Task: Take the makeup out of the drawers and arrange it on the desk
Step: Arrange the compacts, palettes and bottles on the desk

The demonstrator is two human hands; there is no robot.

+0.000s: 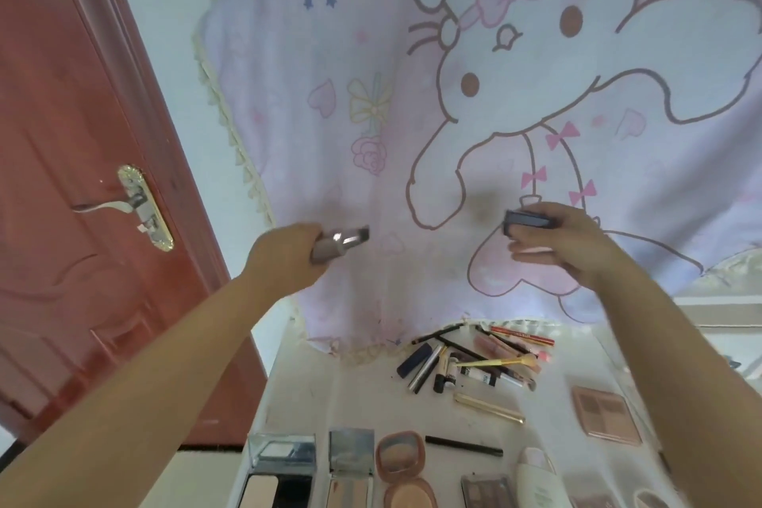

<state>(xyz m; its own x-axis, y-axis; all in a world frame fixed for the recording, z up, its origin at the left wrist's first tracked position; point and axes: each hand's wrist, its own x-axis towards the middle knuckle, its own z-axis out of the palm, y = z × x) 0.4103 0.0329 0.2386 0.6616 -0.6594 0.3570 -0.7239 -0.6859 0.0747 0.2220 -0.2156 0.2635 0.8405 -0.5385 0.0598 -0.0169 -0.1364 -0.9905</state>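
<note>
Two bare hands are raised above the white desk, well apart, in front of a pale pink cartoon-rabbit cloth that hangs behind the desk's far edge. The left hand has its fingers curled round a blurred metallic grey-silver makeup tube, whose dark end points toward the right hand. The right hand pinches a small dark rectangular cap-like piece between thumb and fingers; motion blur hides the exact lie of the fingertips. The two pieces are apart, not touching. Near the desk's far edge lies a loose heap of pencils, tubes and a yellow-handled brush. A slim gold tube lies just nearer than the heap. Toward the right edge sits a pink square eyeshadow palette. Along the near edge, from the left, stand an open mirrored compact with pale and black pans, a second open mirrored compact, a round peach powder compact opened flat, a black pencil, a dark small palette and a white bottle. At the left stands a red-brown door with a brass handle plate.
</note>
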